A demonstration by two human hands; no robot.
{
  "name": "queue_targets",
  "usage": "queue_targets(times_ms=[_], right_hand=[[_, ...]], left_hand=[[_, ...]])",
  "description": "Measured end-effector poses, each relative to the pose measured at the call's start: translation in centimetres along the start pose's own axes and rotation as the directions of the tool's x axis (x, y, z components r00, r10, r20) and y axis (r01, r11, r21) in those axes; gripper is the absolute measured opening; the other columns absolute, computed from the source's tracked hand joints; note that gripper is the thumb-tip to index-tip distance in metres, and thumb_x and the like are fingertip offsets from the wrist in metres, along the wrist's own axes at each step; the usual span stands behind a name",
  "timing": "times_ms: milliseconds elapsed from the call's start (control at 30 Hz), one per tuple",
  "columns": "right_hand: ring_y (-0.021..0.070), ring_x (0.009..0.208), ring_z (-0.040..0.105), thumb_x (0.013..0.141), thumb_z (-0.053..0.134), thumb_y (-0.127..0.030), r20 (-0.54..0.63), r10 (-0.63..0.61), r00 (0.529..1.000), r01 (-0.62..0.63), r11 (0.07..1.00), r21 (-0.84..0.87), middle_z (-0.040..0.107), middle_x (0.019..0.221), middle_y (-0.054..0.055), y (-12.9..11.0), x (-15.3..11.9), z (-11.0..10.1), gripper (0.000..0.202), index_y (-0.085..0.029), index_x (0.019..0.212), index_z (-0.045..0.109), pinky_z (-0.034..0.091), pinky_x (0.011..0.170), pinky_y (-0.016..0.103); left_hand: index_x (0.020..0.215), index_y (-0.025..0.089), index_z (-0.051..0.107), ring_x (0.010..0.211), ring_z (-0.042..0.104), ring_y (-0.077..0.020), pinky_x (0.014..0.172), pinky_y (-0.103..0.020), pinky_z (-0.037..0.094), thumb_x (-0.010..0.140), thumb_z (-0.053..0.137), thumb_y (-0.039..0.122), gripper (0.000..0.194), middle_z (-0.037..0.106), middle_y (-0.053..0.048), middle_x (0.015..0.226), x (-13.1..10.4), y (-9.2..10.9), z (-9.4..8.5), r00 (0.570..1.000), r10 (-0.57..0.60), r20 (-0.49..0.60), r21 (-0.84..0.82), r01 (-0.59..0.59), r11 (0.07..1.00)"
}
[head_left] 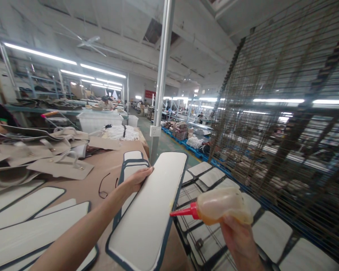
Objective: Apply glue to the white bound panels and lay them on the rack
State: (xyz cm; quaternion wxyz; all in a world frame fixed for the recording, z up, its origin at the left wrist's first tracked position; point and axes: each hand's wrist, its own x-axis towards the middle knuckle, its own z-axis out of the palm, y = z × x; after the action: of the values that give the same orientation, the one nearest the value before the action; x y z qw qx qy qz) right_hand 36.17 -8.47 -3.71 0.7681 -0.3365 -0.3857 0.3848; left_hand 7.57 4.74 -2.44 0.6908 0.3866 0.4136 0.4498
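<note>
My left hand [141, 177] grips the left edge of a long white panel [154, 203] with rounded corners and a dark blue border. The panel is tilted up above the table. In my right hand [237, 233] lies a translucent squeeze bottle [226, 205] holding amber liquid, its red nozzle [183, 211] pointing left. The nozzle tip is at the panel's right edge, where a thin yellowish line shows along the border. More panels of the same kind [134, 165] are stacked behind my left hand.
Other bordered panels [39, 229] and beige handled bag pieces [62, 165] cover the left of the brown table [110, 218]. A pair of glasses [103, 194] lies mid-table. Wire racks [271, 113] stand at right, with panels on a lower one. A metal post [161, 75] rises ahead.
</note>
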Motion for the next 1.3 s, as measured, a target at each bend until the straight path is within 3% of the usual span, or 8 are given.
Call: queue_targets(times_ms=[167,400,567,767,967,1133,1300], right_hand=[[0.0254,0.074,0.068,0.053,0.082,-0.027,0.072,0.036,0.997,-0.035,0.999,-0.008,0.073,0.081,0.007,0.5,-0.2,-1.0,0.059,-0.024,0.109,0.065,0.057,0.07,0.037],[0.0265,0.077,0.069,0.055,0.082,-0.028,0.125,0.009,0.992,-0.011,1.0,0.015,0.073,0.085,0.008,-0.1,-1.0,0.2,0.05,-0.025,0.102,0.068,0.057,0.071,0.039],[0.0248,0.072,0.068,0.054,0.082,-0.028,0.111,0.043,0.993,-0.044,0.999,0.011,0.073,0.083,0.008,0.0,-1.3,0.0,0.054,-0.024,0.105,0.067,0.057,0.067,0.037],[0.0289,0.08,0.068,0.053,0.082,-0.029,0.121,0.074,0.99,-0.073,0.997,-0.015,0.072,0.088,0.008,0.8,-1.3,-1.1,0.062,-0.025,0.112,0.063,0.057,0.073,0.044],[0.0284,0.079,0.068,0.056,0.081,-0.027,0.143,0.052,0.988,-0.052,0.999,-0.007,0.072,0.087,0.008,0.8,-1.2,-0.9,0.067,-0.024,0.118,0.058,0.057,0.071,0.041],[0.0243,0.078,0.068,0.057,0.082,-0.026,0.092,0.003,0.996,-0.003,1.0,-0.003,0.071,0.087,0.005,0.9,-1.2,-0.9,0.061,-0.025,0.114,0.061,0.056,0.071,0.033],[0.0263,0.085,0.067,0.058,0.082,-0.027,-0.004,-0.072,0.997,0.071,0.994,-0.086,0.071,0.091,0.004,1.3,-1.8,-1.1,0.052,-0.024,0.106,0.064,0.055,0.076,0.034]], left_hand=[[0.072,0.013,0.061,0.051,0.063,-0.0187,0.054,-0.029,0.051,0.073,0.072,0.031,0.021,0.069,-0.006,0.06,0.3,0.3,-0.5,1.0,-0.001,-0.011,-0.006,0.001,1.0],[0.073,0.014,0.062,0.052,0.063,-0.0187,0.056,-0.03,0.052,0.076,0.068,0.028,0.016,0.07,-0.006,0.061,0.6,0.7,-0.6,0.999,-0.003,-0.05,-0.011,0.002,1.0],[0.077,0.013,0.064,0.052,0.063,-0.019,0.057,-0.03,0.053,0.078,0.067,0.026,0.014,0.07,-0.007,0.063,1.0,0.7,-0.8,0.997,-0.008,-0.078,-0.018,0.007,1.0],[0.075,0.014,0.063,0.054,0.064,-0.0189,0.059,-0.03,0.053,0.078,0.066,0.026,0.013,0.071,-0.006,0.064,1.2,1.1,-1.4,0.991,-0.024,-0.134,-0.043,0.018,0.999],[0.077,0.014,0.062,0.05,0.063,-0.0184,0.055,-0.029,0.053,0.08,0.064,0.025,0.012,0.07,-0.005,0.061,1.3,1.2,-2.0,0.971,-0.026,-0.238,-0.088,0.006,0.996],[0.091,0.013,0.064,0.048,0.063,-0.0184,0.053,-0.029,0.053,0.085,0.056,0.021,0.013,0.07,-0.004,0.061,1.2,1.3,-2.5,0.941,-0.024,-0.339,-0.135,-0.024,0.991],[0.097,0.012,0.065,0.053,0.065,-0.0182,0.055,-0.028,0.054,0.087,0.055,0.021,0.017,0.072,-0.005,0.068,0.9,1.3,-2.5,0.912,-0.035,-0.409,-0.203,-0.053,0.978]])
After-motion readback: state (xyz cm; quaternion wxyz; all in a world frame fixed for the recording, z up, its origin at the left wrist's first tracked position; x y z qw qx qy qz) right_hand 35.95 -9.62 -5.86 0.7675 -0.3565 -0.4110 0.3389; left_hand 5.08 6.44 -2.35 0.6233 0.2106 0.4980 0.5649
